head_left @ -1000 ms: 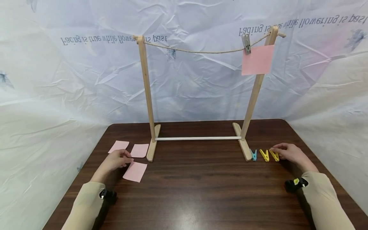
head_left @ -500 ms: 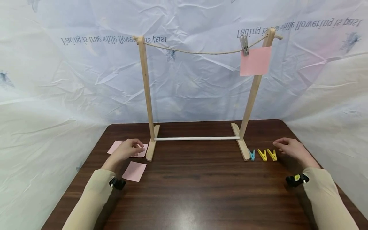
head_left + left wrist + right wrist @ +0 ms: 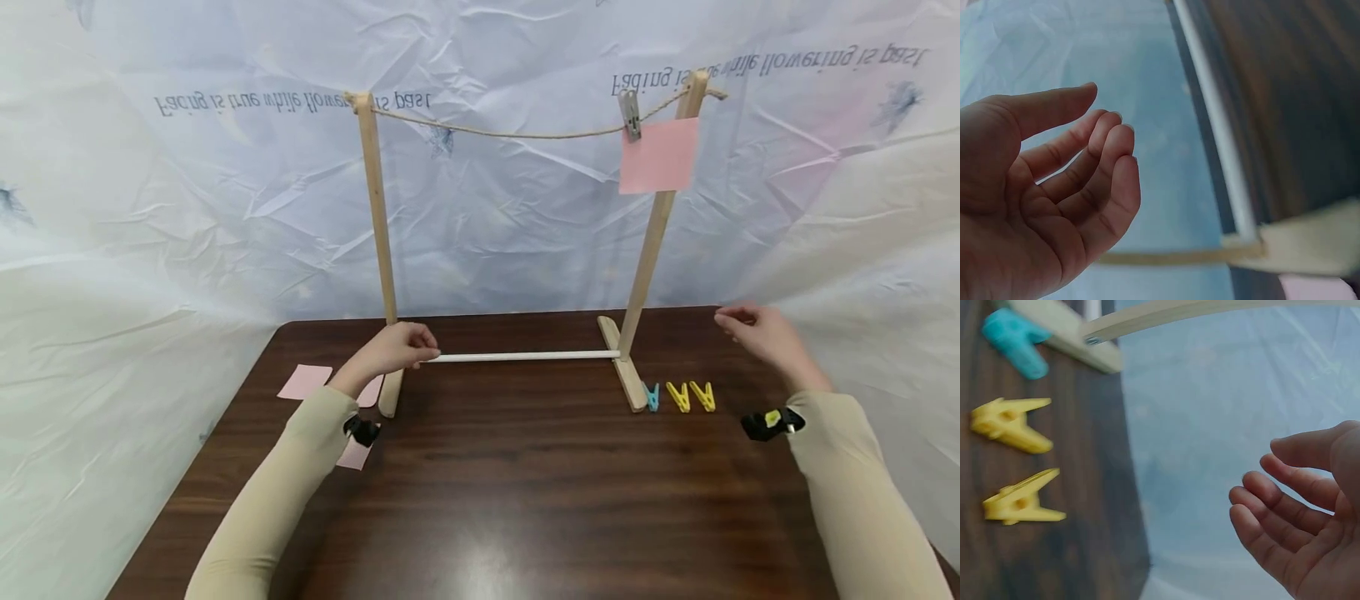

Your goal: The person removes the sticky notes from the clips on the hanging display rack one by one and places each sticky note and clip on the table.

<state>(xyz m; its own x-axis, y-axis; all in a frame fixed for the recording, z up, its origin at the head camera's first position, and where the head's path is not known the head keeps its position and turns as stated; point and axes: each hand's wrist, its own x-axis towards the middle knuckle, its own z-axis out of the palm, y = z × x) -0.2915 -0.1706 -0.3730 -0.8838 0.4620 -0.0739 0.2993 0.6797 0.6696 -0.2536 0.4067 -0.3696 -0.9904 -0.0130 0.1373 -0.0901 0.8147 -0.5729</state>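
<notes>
The left hand [image 3: 393,348] sits before the left post [image 3: 377,208], apart from the white rod [image 3: 525,357] — fingers loosely curled, thumb clear of them. The right hand [image 3: 763,335], equally relaxed, hangs by the far right corner of the tabletop [image 3: 480,467], beyond two yellow clothespins [image 3: 703,396]; a blue clothespin [image 3: 652,397] lies just beside the right foot [image 3: 622,367]. Three pink squares [image 3: 305,382] lie near the left edge; a pink sheet [image 3: 660,158] hangs clipped to the cord [image 3: 510,135]. Dark, glossy wood spreads between the sleeves [image 3: 292,475] — pale printed fabric [image 3: 525,250] rises behind.
</notes>
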